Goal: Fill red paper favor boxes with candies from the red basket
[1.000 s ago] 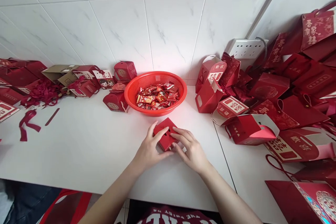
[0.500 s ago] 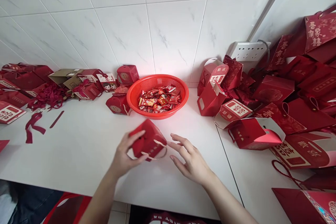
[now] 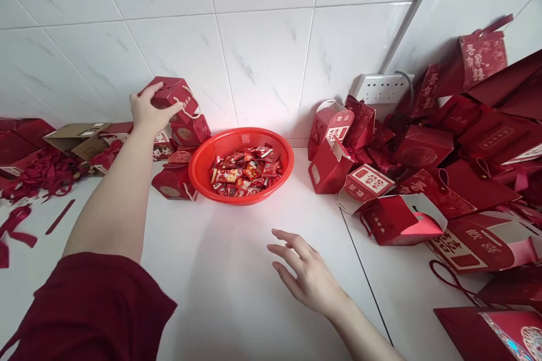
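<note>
My left hand (image 3: 149,106) is stretched out to the back left, its fingers closed round a red gift box (image 3: 173,92) with a twisted cord handle. That box is on or just above another red box (image 3: 189,131) by the wall; whether they touch I cannot tell. My right hand (image 3: 305,271) hovers over the white table (image 3: 237,293), fingers apart and holding nothing. Between the hands and the wall sits a red plastic basket (image 3: 241,197) with wrapped candies (image 3: 249,172) in it. A red box with a round gold emblem (image 3: 173,183) stands against the basket's left side.
Many red gift boxes (image 3: 423,146) crowd the right side, below a power strip (image 3: 383,88) on the wall. At the left lie a heap of dark red ribbons (image 3: 46,172), a brown box (image 3: 80,138) and more red boxes. A tiled wall (image 3: 262,56) bounds the back.
My left hand has carried the red gift box from the table's front middle to the back left by the wall. My right hand has stayed nearly in place. The view has shifted slightly.
</note>
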`<control>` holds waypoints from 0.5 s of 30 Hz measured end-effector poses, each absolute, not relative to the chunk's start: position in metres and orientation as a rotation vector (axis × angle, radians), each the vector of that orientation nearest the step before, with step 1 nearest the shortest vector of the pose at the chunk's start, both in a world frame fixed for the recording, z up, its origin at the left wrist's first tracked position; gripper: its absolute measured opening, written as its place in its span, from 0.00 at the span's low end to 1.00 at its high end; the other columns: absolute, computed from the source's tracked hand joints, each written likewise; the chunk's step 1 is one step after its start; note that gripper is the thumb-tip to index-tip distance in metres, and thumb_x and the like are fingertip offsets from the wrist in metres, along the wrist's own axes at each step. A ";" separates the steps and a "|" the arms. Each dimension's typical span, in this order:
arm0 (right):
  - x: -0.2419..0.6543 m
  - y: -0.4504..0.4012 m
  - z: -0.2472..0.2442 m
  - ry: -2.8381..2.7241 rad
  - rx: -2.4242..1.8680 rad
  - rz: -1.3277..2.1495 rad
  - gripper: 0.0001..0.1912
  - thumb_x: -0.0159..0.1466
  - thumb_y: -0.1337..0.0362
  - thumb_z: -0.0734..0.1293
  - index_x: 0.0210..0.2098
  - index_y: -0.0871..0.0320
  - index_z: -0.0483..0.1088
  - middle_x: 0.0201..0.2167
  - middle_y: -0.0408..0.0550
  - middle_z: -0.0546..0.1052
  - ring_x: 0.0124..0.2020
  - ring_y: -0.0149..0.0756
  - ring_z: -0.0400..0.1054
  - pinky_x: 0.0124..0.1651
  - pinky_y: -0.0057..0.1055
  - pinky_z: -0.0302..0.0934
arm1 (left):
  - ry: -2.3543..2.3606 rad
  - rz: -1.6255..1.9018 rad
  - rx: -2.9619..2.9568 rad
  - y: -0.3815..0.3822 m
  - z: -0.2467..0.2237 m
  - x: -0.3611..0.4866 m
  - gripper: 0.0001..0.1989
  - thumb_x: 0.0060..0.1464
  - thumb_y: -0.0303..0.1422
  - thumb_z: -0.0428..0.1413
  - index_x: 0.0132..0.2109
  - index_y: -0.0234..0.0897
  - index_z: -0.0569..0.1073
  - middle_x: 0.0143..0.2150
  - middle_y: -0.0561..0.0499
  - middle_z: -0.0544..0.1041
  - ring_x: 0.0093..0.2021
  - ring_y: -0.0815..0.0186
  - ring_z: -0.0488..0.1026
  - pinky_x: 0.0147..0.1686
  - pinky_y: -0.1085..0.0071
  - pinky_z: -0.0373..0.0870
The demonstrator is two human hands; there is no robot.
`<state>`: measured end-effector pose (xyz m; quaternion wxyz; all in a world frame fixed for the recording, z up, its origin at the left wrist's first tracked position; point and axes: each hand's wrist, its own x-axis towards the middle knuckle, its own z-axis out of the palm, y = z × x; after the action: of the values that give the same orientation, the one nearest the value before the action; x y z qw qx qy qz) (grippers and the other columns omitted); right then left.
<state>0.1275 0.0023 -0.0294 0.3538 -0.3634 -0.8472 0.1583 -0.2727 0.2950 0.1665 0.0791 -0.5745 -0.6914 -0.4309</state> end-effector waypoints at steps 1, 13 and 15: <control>0.128 0.003 -0.029 -2.192 -0.947 0.408 0.17 0.71 0.67 0.62 0.58 0.53 0.66 0.62 0.58 0.69 0.57 0.44 0.71 0.53 0.44 0.74 | -2.126 -1.313 -1.698 0.308 0.162 -0.275 0.47 0.41 0.44 0.74 0.61 0.21 0.66 0.62 0.43 0.61 0.59 0.62 0.64 0.70 0.51 0.54; 0.130 0.009 -0.031 -2.150 -1.027 0.429 0.17 0.70 0.68 0.62 0.58 0.52 0.67 0.62 0.58 0.69 0.58 0.45 0.71 0.53 0.44 0.75 | -2.081 -1.379 -1.813 0.368 0.135 -0.294 0.38 0.42 0.37 0.74 0.54 0.20 0.69 0.56 0.45 0.64 0.51 0.69 0.65 0.68 0.57 0.57; 0.130 0.009 -0.032 -2.149 -1.025 0.440 0.17 0.70 0.68 0.62 0.58 0.52 0.67 0.62 0.58 0.69 0.58 0.45 0.70 0.53 0.44 0.75 | -2.051 -1.344 -1.845 0.370 0.135 -0.298 0.37 0.43 0.39 0.74 0.54 0.20 0.69 0.54 0.46 0.65 0.47 0.70 0.66 0.67 0.57 0.60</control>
<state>0.1300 0.0092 -0.0321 0.3524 -0.3960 -0.8307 0.1701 -0.2984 0.3695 0.1355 0.0365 -0.6008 -0.6679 -0.4377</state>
